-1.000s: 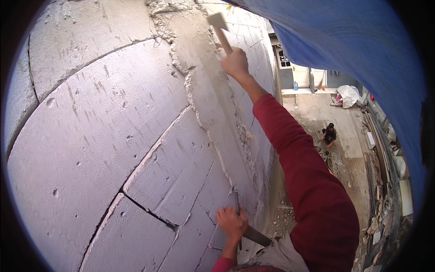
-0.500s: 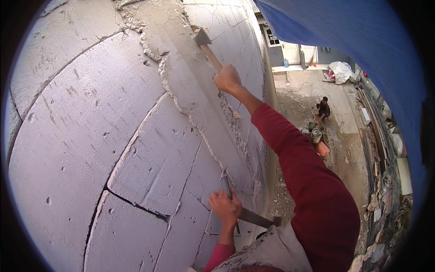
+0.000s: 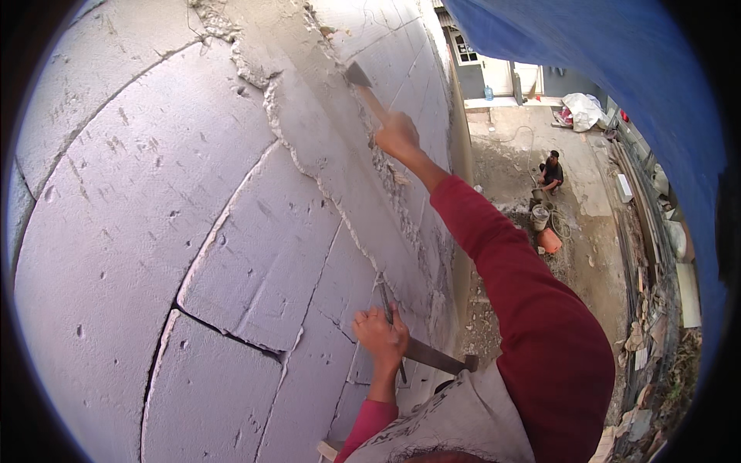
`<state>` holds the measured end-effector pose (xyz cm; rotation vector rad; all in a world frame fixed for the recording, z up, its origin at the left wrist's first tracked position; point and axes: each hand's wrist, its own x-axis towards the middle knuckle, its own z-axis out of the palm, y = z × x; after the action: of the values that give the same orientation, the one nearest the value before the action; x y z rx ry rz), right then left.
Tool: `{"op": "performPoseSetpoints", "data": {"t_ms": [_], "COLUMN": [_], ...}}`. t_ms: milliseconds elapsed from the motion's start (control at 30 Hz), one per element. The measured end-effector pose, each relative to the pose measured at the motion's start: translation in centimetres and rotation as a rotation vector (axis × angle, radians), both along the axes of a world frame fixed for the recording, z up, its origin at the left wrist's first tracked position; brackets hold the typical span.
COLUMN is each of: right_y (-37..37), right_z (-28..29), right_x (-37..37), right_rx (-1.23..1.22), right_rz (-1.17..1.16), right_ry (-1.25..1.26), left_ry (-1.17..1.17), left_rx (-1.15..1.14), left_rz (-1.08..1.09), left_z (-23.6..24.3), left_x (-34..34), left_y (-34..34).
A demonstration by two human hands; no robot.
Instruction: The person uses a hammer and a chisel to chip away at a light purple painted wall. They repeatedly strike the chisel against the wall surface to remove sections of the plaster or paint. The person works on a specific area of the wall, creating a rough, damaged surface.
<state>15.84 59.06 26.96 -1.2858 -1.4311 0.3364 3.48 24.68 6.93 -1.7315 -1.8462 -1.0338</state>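
Note:
In my right hand (image 3: 398,136) is a wooden-handled tool with a flat grey metal head (image 3: 358,76), raised at arm's length. The head is at the rough right edge of a smooth grey concrete strip (image 3: 324,139) running down the block wall; I cannot tell whether it touches. Lower down, my left hand (image 3: 381,335) is closed around a thin dark metal rod (image 3: 384,293). The rod's upper end meets the strip's left edge, and its lower end sticks out below my hand. Pale wall blocks (image 3: 131,231) with dark open joints fill the left side.
A wooden beam (image 3: 436,356) extends right of my left hand. Far below, a person (image 3: 551,171) crouches by buckets (image 3: 539,216) and an orange container (image 3: 549,241). Long planks and scrap (image 3: 644,216) line the right side. A blue tarp (image 3: 602,54) hangs overhead.
My right hand and the tool have shifted slightly right and down along the strip's edge. My left hand stays on the rod. The whole view has tilted a little.

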Motion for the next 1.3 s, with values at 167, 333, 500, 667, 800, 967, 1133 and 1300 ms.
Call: {"op": "performPoseSetpoints", "data": {"t_ms": [167, 333, 500, 667, 800, 967, 1133, 1300], "right_y": [-6.7, -1.4, -1.6, -6.6, -5.9, -3.2, -6.8, -3.8], "right_z": [3.4, 2.6, -1.7, 0.1, 0.7, -5.8, -3.5, -2.4], "right_x": [0.2, -1.5, 0.5, 1.0, -1.4, -0.5, -0.5, -1.5], "right_rx": [0.157, 0.538, -0.028, 0.287, 0.729, -0.129, 0.252, 0.909], "right_rz": [0.161, 0.205, 0.031, 0.198, 0.114, 0.042, 0.256, -0.089], "right_ry": [0.233, 0.737, 0.026, 0.356, 0.512, 0.117, 0.54, 0.535], "left_ry": [-0.015, 0.022, 0.057, -0.014, -0.002, 0.015, 0.017, 0.027], "left_rx": [0.041, 0.047, 0.074, 0.035, 0.047, 0.095, 0.047, 0.062], "left_rz": [0.037, 0.003, 0.018, 0.047, 0.042, -0.001, 0.033, 0.01], "left_z": [-0.2, 0.2, -0.4, 0.1, 0.0, 0.1, -0.5, -0.5], "left_x": [-1.0, -0.3, -0.8, -0.4, -0.6, -0.1, -1.0, -0.2], "left_y": [0.0, 0.0, 0.5, 0.0, 0.3, 0.7, 0.4, 0.8]}}
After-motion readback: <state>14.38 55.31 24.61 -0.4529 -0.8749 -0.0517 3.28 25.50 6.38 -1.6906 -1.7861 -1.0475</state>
